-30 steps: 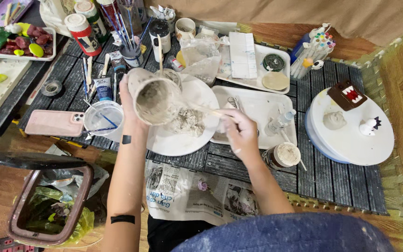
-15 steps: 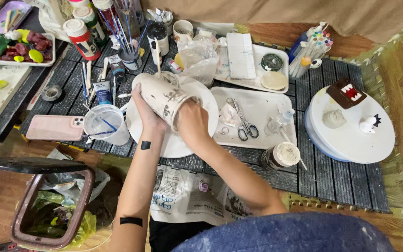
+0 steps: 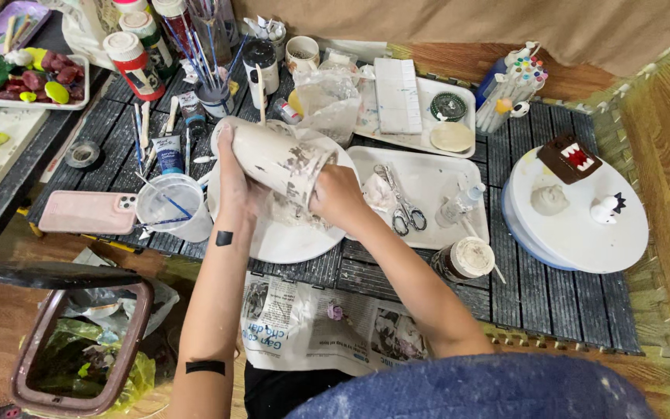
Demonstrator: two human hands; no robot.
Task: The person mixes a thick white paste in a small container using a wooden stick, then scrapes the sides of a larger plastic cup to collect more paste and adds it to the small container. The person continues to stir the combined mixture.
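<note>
My left hand (image 3: 233,186) cradles a white clay-smeared cup (image 3: 277,159), tipped on its side above a round white plate (image 3: 288,240). My right hand (image 3: 340,198) presses against the cup's open end, its fingers at or inside the rim. Whether that hand still holds the small tool seen earlier I cannot tell. Lumps of grey clay lie on the plate under the cup.
A clear plastic cup with a blue stick (image 3: 170,206) and a pink phone (image 3: 87,212) lie left of the plate. Scissors (image 3: 401,206) rest on a white tray (image 3: 443,174). A turntable (image 3: 575,225) with small figures stands right; a jar (image 3: 465,258), brushes (image 3: 211,46), newspaper (image 3: 312,330), bin (image 3: 79,341).
The cup went from mouth-up to lying on its side. My right hand moved left from the tray area onto the cup's open end.
</note>
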